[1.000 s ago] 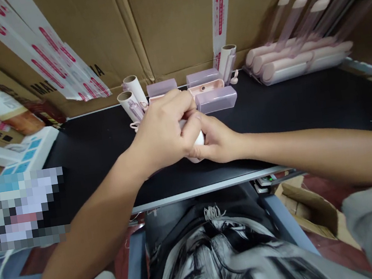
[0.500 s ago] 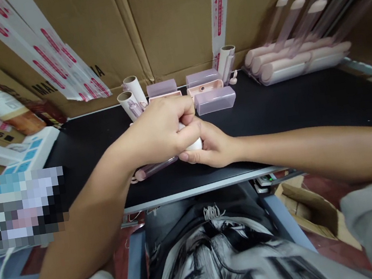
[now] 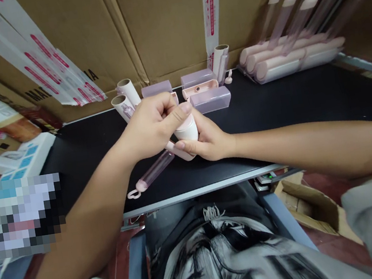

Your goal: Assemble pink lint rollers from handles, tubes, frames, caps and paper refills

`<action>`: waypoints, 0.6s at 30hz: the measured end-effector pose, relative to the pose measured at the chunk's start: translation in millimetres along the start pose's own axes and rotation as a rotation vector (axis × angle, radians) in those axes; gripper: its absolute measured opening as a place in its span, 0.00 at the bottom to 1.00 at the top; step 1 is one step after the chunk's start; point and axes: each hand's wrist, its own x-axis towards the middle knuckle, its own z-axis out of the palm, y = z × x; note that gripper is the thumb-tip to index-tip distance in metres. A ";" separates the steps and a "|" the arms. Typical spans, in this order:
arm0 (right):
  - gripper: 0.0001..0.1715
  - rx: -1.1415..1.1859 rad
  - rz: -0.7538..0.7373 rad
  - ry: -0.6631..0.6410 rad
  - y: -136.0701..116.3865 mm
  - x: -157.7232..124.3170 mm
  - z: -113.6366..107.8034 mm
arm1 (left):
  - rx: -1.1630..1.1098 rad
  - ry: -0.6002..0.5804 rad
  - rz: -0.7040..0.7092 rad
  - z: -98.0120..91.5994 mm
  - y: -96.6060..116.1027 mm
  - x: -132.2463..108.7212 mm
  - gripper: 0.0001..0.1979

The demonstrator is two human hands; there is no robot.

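Both hands meet above the black table (image 3: 305, 93) near its front edge. My right hand (image 3: 207, 138) wraps round a white paper roll (image 3: 187, 131) mounted on a pink lint roller. My left hand (image 3: 151, 128) pinches the top of that roll with thumb and fingers. The roller's translucent pink handle (image 3: 152, 174) slants down to the left and ends in a small heart-shaped loop (image 3: 133, 194) just above the table.
Behind the hands lie pink cases with clear lids (image 3: 208, 99), spare paper rolls (image 3: 123, 103) and one upright roll (image 3: 220, 59). Finished rollers (image 3: 285, 57) are stacked at the back right. Cardboard boxes (image 3: 161, 22) wall the back. A white tray (image 3: 24, 156) sits left.
The hands have lifted slightly and turned the roller, so its handle now swings out to the lower left into full view. The roll stands more upright in my right hand.
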 end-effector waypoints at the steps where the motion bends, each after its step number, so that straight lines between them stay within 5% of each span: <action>1: 0.36 0.005 0.026 -0.001 1.3 -0.1 -0.2 | -0.008 0.019 0.007 1.4 -2.5 0.2 0.29; 6: 0.40 0.034 0.058 0.011 1.6 -2.7 1.8 | 0.002 0.092 0.022 5.3 -0.1 -4.4 0.27; 18: 0.41 0.054 0.170 0.121 -11.0 2.4 -8.7 | -0.080 0.030 -0.039 -16.2 -11.3 -10.2 0.23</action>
